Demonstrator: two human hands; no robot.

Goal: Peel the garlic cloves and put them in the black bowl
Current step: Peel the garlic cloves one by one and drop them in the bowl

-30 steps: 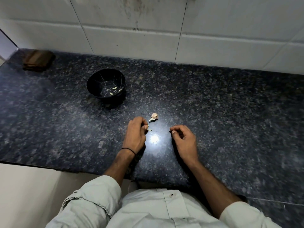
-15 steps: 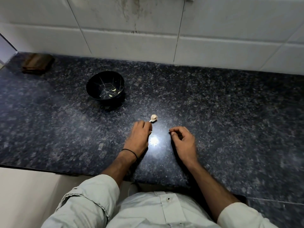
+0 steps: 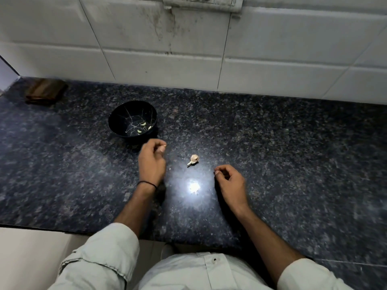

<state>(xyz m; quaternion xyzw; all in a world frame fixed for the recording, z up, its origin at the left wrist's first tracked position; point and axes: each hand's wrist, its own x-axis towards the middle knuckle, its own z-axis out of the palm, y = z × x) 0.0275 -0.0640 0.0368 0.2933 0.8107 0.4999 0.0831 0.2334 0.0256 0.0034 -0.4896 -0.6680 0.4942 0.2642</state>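
Granite counter (image 3: 293,164), bowl (image 3: 118,122) well inside edges

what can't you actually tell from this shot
Head view only:
What the left hand pinches, if anything: its curled fingers hide it.
The bits in the black bowl: too small to count.
The brown object at far left: blurred.
The switch plate: cut by the top edge.

A round glossy black bowl (image 3: 132,119), thin pale lines inside, stands upright on the dark speckled table (image 3: 272,143) — a few peeled garlic cloves (image 3: 143,124) lie in it. The left hand (image 3: 151,162) pinches one small pale clove (image 3: 163,147) just beside the bowl; a papery-skinned garlic piece (image 3: 193,159) lies farther right.
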